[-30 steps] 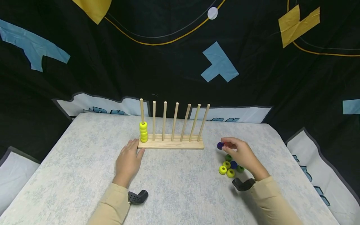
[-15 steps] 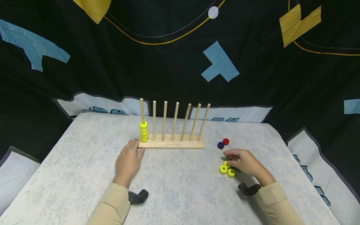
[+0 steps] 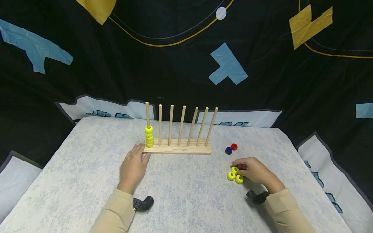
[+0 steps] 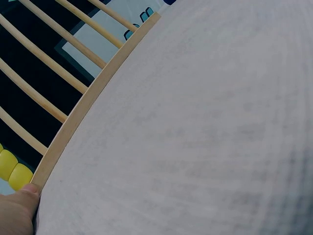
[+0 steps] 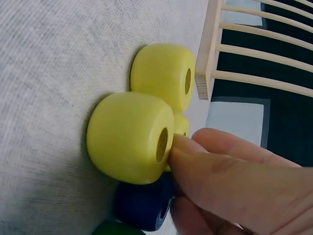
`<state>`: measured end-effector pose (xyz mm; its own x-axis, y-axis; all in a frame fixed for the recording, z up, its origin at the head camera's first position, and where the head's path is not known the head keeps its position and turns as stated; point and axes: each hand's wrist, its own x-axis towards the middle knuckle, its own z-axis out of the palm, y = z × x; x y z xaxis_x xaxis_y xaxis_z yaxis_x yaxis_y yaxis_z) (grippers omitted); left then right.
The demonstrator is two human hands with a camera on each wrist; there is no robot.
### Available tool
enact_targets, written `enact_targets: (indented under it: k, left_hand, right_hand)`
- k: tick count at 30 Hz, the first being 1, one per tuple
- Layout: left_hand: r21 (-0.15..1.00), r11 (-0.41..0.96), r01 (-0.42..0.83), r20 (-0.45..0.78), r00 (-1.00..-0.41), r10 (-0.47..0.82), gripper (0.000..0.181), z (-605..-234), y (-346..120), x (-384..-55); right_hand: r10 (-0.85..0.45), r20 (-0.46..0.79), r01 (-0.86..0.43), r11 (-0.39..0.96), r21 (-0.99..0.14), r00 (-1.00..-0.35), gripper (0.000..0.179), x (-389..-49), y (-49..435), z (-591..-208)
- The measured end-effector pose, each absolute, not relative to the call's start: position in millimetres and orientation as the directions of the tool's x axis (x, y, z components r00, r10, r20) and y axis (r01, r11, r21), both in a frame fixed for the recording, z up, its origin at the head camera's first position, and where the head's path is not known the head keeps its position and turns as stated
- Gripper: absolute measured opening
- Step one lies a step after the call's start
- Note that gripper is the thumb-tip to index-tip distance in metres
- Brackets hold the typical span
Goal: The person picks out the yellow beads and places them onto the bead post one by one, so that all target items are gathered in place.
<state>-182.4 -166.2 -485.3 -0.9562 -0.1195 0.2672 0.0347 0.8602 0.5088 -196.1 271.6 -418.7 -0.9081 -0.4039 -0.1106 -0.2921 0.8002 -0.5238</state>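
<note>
A wooden bead rack [image 3: 177, 149] with several upright pegs stands toward the back of the table. Yellow beads [image 3: 149, 136] are stacked on its leftmost peg. My left hand [image 3: 133, 170] rests at the left end of the base, and its thumb [image 4: 30, 189] touches the edge. Over a cluster of loose beads, my right hand [image 3: 256, 171] has thumb and fingers bent. Three yellow beads [image 3: 231, 175] lie by its fingertips. In the right wrist view, a blue bead [image 5: 144, 205] and part of a green bead [image 5: 117, 229] sit below them. I cannot tell whether the fingers pinch a bead.
Behind the right hand, a red bead [image 3: 234, 147] and a dark purple bead [image 3: 228, 150] lie side by side, right of the rack. The pale table [image 3: 180, 191] meets a black cloth backdrop [image 3: 163, 74] at its far edge.
My right hand has released the red and purple beads and moved back toward me, over the cluster. The green and blue beads there are now hidden in the head view. The left hand stays put.
</note>
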Motion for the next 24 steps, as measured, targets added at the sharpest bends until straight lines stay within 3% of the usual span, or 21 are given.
enact_targets:
  k: [15, 24]
  left_hand:
    - [0.512, 0.859, 0.026, 0.26, -0.958, -0.126, 0.057, -484.7, -165.0, -182.6]
    - [0.509, 0.861, 0.023, 0.258, -0.958, -0.127, 0.058, -483.6, -165.1, -182.5]
  right_hand:
    - [-0.379, -0.102, -0.275, 0.809, -0.52, -0.92, 0.029, -195.8, 264.6, -421.2]
    - [-0.394, -0.13, -0.301, 0.843, -0.445, -0.91, 0.029, -197.7, 261.8, -418.9]
